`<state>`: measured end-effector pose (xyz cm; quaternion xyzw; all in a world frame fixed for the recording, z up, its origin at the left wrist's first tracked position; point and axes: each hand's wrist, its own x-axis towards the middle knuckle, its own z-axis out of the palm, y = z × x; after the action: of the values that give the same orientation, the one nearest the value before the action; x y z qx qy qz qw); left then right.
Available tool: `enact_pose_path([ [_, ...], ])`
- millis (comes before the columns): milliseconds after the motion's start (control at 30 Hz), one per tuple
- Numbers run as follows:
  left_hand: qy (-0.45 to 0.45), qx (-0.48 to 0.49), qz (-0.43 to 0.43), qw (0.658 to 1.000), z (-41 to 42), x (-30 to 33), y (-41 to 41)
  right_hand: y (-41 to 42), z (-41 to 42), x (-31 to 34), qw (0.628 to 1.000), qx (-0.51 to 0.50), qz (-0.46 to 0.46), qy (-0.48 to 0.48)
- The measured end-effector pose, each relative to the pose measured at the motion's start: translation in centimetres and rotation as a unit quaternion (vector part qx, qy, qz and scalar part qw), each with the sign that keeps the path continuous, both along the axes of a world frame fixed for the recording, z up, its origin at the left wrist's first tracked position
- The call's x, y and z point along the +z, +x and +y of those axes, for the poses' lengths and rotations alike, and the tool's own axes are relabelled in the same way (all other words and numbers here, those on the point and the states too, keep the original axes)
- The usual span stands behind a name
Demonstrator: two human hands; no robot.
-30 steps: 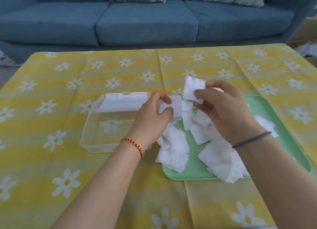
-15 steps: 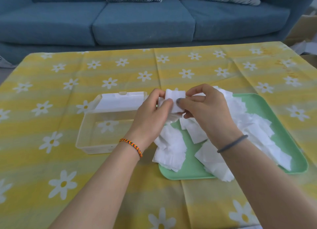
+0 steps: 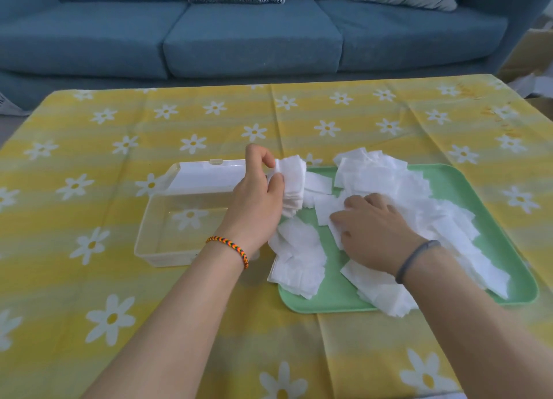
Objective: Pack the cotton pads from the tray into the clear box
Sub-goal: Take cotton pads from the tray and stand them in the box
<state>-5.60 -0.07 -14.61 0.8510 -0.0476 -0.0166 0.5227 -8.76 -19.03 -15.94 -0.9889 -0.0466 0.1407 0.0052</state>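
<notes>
A green tray (image 3: 472, 189) at centre right holds a loose heap of white square cotton pads (image 3: 398, 186); some spill over its left edge (image 3: 299, 258). Left of it stands the clear box (image 3: 167, 237), nothing inside, with its white lid (image 3: 206, 177) hinged open behind. My left hand (image 3: 257, 201) grips a stack of cotton pads (image 3: 293, 186) upright between thumb and fingers, above the gap between box and tray. My right hand (image 3: 374, 234) lies palm down on the pads in the tray, fingers curled onto loose ones.
The table wears a yellow cloth with white daisies (image 3: 191, 144). A blue sofa (image 3: 248, 36) runs along the far side, with cushions on it. Cardboard and paper (image 3: 529, 69) lie at the far right beyond the table.
My right hand has let go of the stack and dropped onto the heap in the tray. The left hand keeps the stack, now thicker, and has shifted slightly left.
</notes>
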Motion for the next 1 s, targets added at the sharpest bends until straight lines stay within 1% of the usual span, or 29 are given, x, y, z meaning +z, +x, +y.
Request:
enact_pose_path([
  [100,0.011,-0.01,0.0,1.0,-0.1,0.0,0.0,-0.1,0.0,-0.4,1.0,-0.012,-0.009,-0.014],
  [200,0.0,-0.007,0.028,1.0,-0.4,0.3,0.0,0.4,0.0,-0.3,0.999,-0.022,-0.042,-0.011],
  [267,-0.014,-0.006,0.047,0.999,-0.5,0.6,-0.1,0.8,0.1,0.1,0.995,-0.038,-0.092,0.028],
  [333,-0.022,-0.011,0.055,0.998,-0.6,0.7,-0.2,1.0,0.0,1.1,0.974,-0.078,-0.174,0.126],
  [400,-0.021,-0.01,0.056,0.998,-0.5,0.7,-0.2,1.1,-0.1,2.4,0.926,-0.141,-0.24,0.256],
  [433,-0.013,-0.011,0.052,0.999,-0.5,0.6,-0.2,1.2,-0.2,2.9,0.899,-0.173,-0.254,0.312],
  [500,0.002,-0.015,0.044,0.999,-0.4,0.5,-0.1,1.3,-0.4,3.9,0.843,-0.235,-0.242,0.419],
  [533,0.002,-0.018,0.044,0.999,-0.4,0.4,-0.1,1.3,-0.4,4.4,0.799,-0.262,-0.218,0.495],
  [600,-0.005,-0.03,0.048,0.998,-0.4,0.4,-0.2,1.2,-0.1,5.4,0.677,-0.288,-0.136,0.663],
  [633,-0.007,-0.036,0.05,0.998,-0.5,0.4,-0.2,1.1,0.1,5.8,0.625,-0.285,-0.102,0.72],
  [667,-0.008,-0.042,0.05,0.998,-0.5,0.5,-0.2,1.0,0.3,6.0,0.597,-0.275,-0.078,0.749],
  [700,-0.008,-0.049,0.049,0.998,-0.6,0.5,-0.3,1.0,0.5,6.1,0.594,-0.262,-0.064,0.758],
  [733,-0.008,-0.055,0.049,0.997,-0.8,0.5,-0.3,1.0,0.7,6.0,0.612,-0.249,-0.062,0.748],
  [800,-0.011,-0.068,0.05,0.996,-1.0,0.7,-0.4,0.9,1.4,5.7,0.683,-0.231,-0.08,0.688],
  [833,-0.013,-0.072,0.051,0.996,-1.1,0.8,-0.5,0.9,1.6,5.4,0.715,-0.225,-0.09,0.656],
  [867,-0.02,-0.075,0.051,0.996,-1.2,0.9,-0.5,0.9,1.8,5.2,0.739,-0.218,-0.099,0.63],
  [933,-0.042,-0.071,0.054,0.995,-1.2,1.2,-0.6,0.8,2.1,5.1,0.777,-0.2,-0.117,0.586],
  [1000,-0.05,-0.063,0.063,0.995,-1.2,1.3,-0.6,0.9,2.1,5.0,0.802,-0.186,-0.138,0.55],
])
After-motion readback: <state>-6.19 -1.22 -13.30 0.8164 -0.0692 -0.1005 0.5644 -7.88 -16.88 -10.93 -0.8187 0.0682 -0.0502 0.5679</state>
